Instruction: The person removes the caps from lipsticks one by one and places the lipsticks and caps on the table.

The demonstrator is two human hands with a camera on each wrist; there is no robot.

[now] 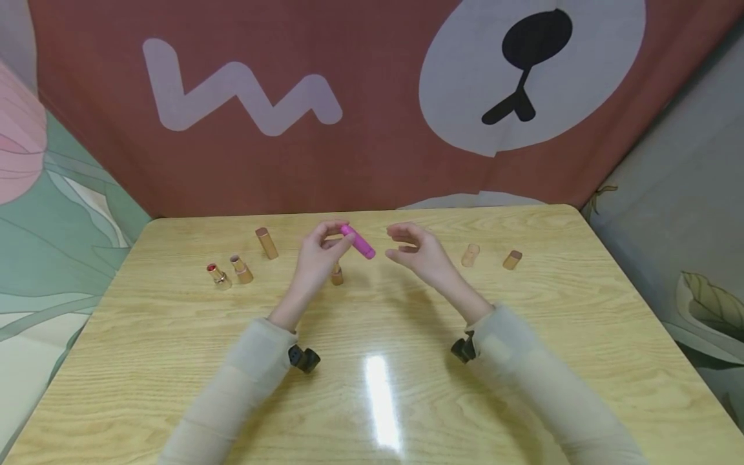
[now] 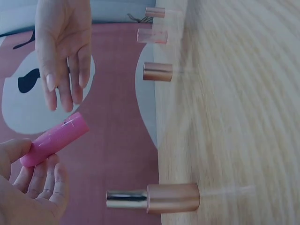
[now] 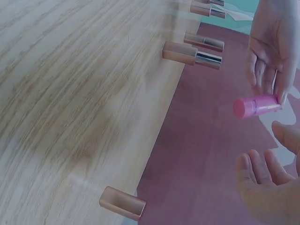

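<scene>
My left hand pinches a bright pink lipstick tube by one end, thumb against fingers, and holds it up over the far part of the table. The tube slants, its free end pointing at my right hand. That right hand hovers a short gap away, fingers loosely bent with nothing in them, as the right wrist view also shows. Partly behind my left hand stands an uncapped rose-gold lipstick base; the left wrist view shows its shiny metal collar.
On the left of the wooden table stand a red lipstick, another uncapped lipstick and a tall rose-gold cap. To the right are a pale translucent cap and a short rose-gold cap. A red-brown cloth hangs behind.
</scene>
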